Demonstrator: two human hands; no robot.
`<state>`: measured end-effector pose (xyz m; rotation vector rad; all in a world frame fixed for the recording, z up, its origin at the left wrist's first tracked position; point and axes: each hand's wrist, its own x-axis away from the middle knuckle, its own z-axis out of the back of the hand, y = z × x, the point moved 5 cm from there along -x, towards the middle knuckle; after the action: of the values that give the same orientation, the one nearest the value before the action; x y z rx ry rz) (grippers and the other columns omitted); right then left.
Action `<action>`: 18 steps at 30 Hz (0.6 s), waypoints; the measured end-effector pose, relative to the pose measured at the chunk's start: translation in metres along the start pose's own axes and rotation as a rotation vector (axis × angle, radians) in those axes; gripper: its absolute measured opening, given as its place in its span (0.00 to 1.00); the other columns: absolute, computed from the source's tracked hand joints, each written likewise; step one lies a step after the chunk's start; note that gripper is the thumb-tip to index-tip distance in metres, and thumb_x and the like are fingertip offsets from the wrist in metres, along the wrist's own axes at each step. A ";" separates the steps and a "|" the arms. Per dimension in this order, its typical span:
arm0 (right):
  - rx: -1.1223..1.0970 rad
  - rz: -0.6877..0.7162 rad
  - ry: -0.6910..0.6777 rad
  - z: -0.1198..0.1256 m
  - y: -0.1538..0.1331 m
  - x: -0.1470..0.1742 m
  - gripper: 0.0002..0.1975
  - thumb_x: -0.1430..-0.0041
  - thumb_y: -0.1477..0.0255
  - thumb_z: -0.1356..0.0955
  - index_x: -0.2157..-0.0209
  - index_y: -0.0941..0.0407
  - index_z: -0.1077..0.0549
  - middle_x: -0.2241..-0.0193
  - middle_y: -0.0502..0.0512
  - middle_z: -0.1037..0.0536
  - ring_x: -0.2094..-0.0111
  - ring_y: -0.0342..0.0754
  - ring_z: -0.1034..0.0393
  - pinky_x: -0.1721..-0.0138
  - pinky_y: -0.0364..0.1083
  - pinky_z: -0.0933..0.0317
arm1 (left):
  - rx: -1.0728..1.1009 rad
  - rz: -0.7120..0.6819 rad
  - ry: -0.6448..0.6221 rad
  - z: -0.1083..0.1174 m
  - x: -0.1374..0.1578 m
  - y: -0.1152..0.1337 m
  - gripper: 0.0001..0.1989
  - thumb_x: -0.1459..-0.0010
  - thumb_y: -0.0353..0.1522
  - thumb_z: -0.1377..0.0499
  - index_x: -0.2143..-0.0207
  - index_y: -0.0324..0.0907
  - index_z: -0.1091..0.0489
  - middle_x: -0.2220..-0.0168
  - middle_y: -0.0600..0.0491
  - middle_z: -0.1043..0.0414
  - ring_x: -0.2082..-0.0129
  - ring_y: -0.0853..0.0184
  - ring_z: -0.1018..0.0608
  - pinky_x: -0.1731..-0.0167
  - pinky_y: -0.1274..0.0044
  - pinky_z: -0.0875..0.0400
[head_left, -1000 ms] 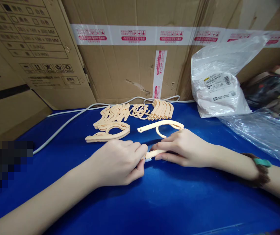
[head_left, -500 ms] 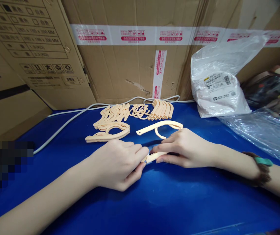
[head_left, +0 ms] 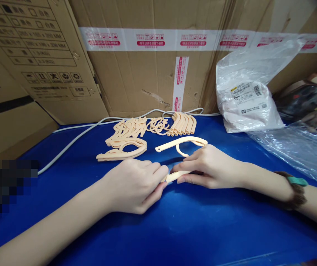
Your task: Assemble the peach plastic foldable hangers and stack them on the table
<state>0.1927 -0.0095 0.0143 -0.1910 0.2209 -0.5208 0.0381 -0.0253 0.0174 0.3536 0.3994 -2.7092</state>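
left forearm (head_left: 69, 218): bare, angled up from lower left | left hand (head_left: 137, 184): back upward, fingers curled, left thumb (head_left: 155, 195) pressed beneath in a pinch | right forearm (head_left: 263, 179): bare, extended from the right edge | right hand (head_left: 209, 166): back upward, fingers bent toward the left hand, right thumb (head_left: 192, 180) gripping below

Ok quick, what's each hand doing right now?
Left hand: closed, pinching at the left end of a cream piece.
Right hand: closed, holding that cream piece.

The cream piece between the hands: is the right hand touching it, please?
Touching: the head view shows the right hand pinching the cream piece between thumb and fingers.
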 end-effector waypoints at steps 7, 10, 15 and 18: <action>0.023 -0.082 0.006 -0.001 0.002 -0.001 0.16 0.32 0.65 0.40 0.55 0.56 0.26 0.68 0.55 0.21 0.71 0.43 0.29 0.71 0.42 0.45 | 0.057 0.093 0.003 -0.003 0.000 -0.007 0.11 0.37 0.31 0.54 0.73 0.42 0.40 0.78 0.58 0.35 0.81 0.70 0.33 0.79 0.76 0.45; 0.064 -0.092 0.023 -0.001 0.002 -0.002 0.15 0.33 0.65 0.40 0.55 0.55 0.26 0.69 0.54 0.21 0.71 0.44 0.29 0.70 0.42 0.44 | 0.077 0.110 0.008 -0.003 -0.001 -0.008 0.11 0.38 0.31 0.54 0.73 0.42 0.40 0.78 0.57 0.34 0.81 0.71 0.32 0.79 0.77 0.45; 0.201 -0.042 0.220 0.010 0.000 -0.001 0.17 0.34 0.61 0.39 0.59 0.57 0.25 0.70 0.55 0.23 0.69 0.46 0.30 0.66 0.45 0.41 | 0.091 0.172 0.013 -0.001 0.000 -0.012 0.11 0.38 0.31 0.55 0.73 0.42 0.40 0.82 0.58 0.35 0.82 0.71 0.32 0.80 0.77 0.49; 0.266 -0.048 0.380 0.024 0.003 0.001 0.14 0.35 0.64 0.38 0.62 0.57 0.25 0.65 0.58 0.24 0.63 0.49 0.33 0.61 0.48 0.39 | 0.068 0.218 0.001 -0.002 0.000 -0.016 0.11 0.38 0.33 0.55 0.74 0.42 0.40 0.82 0.58 0.35 0.83 0.70 0.34 0.81 0.77 0.51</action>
<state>0.2013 -0.0049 0.0368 0.1650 0.5143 -0.6265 0.0318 -0.0104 0.0195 0.3933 0.2529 -2.5139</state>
